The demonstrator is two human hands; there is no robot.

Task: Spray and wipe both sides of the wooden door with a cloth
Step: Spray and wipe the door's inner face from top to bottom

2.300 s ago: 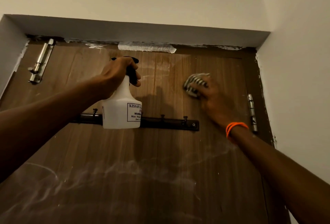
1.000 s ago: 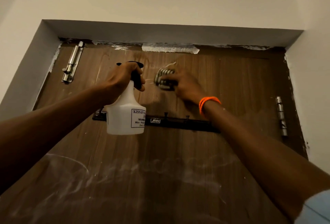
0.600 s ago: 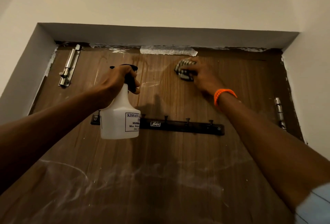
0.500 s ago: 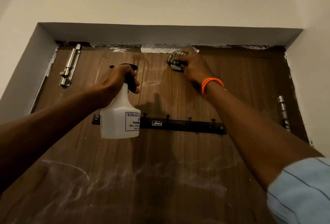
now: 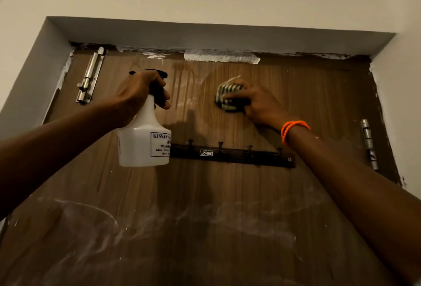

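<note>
Nearest to you, both forearms reach up and away from the camera. Your left hand [image 5: 136, 91] is wrapped round the neck of the spray bottle [image 5: 144, 140], one finger curled over the black trigger, and you hold the white body upright and just off the wood, likely so that a fresh burst is ready without putting anything down. Your right hand [image 5: 257, 103], with the orange bracelet [image 5: 293, 129] at the wrist, clutches the bunched striped cloth [image 5: 227, 96] and presses it flat on the wooden door [image 5: 319, 103], so the fingers double as the pad behind the wipe.

The cloth sits in the upper panel, above the black hook rail [image 5: 232, 156] and below the white patch [image 5: 221, 56] at the top edge. Damp streaks beside it suggest this band is the stretch in hand. Lower down, closer to you, pale swirls remain on the wood, so that part probably wants another pass.

Farther off, the slide bolt [image 5: 90, 76] is fixed at the upper left and the hinge [image 5: 369, 144] at the right edge. The door's other side is out of view.
</note>
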